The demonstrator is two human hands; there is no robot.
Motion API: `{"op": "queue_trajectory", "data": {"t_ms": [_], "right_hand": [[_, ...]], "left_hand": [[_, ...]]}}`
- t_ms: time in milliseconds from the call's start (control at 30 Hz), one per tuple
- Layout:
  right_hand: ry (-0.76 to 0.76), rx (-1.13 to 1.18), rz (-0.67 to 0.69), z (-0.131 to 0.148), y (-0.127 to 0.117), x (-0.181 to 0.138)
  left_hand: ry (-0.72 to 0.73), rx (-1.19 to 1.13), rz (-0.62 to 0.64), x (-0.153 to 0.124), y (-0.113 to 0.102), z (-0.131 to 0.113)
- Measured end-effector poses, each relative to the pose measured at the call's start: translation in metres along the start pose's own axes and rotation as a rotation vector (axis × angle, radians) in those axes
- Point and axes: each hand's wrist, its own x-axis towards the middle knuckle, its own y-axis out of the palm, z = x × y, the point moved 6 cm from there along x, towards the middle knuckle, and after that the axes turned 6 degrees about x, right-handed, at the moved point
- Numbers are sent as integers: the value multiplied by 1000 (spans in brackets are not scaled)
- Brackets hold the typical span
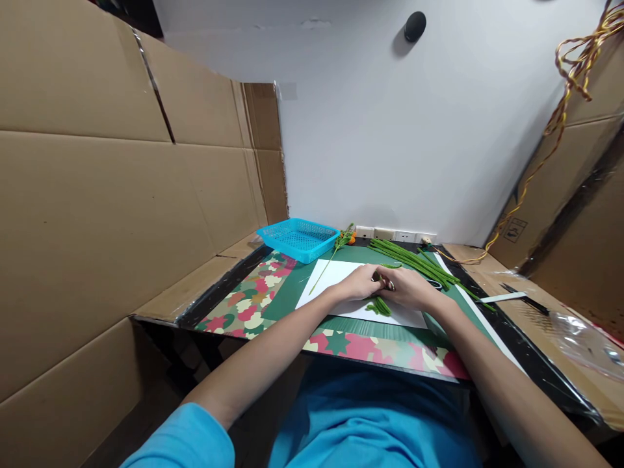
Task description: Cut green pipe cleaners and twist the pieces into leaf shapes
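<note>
My left hand (361, 282) and my right hand (400, 286) meet above a white sheet (336, 274), with their fingers curled and closed together. Between them they grip a small bundle of green strands (380, 306), whose looped ends stick out below toward me. More green tips show just beyond the fingers. The strands look like pipe cleaners, though their surface is hard to make out. My fingers hide the middle of the bundle. Right of my right hand lies a pair of scissors (433, 284), partly covered, with a handle loop showing.
Long green stems (414, 261) lie at the back right. A blue basket (299, 240) stands at the back left, beside an orange flower (351, 238) with a thin stem. A white strip (504, 297) and a black knife-like tool (531, 302) lie right. Cardboard walls (195, 195) flank the table.
</note>
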Motion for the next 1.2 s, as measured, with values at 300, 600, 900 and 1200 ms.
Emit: {"op": "queue_trajectory", "data": {"t_ms": [300, 600, 900, 1200], "right_hand": [[-2, 4, 12, 1, -1, 0], [-1, 9, 15, 0, 0, 0], [-17, 7, -3, 0, 0, 0], [-15, 25, -3, -1, 1, 0]], "left_hand": [[-29, 3, 1, -1, -1, -3], [3, -5, -9, 0, 1, 1], [18, -8, -7, 0, 1, 1], [-13, 2, -2, -1, -1, -3]]}}
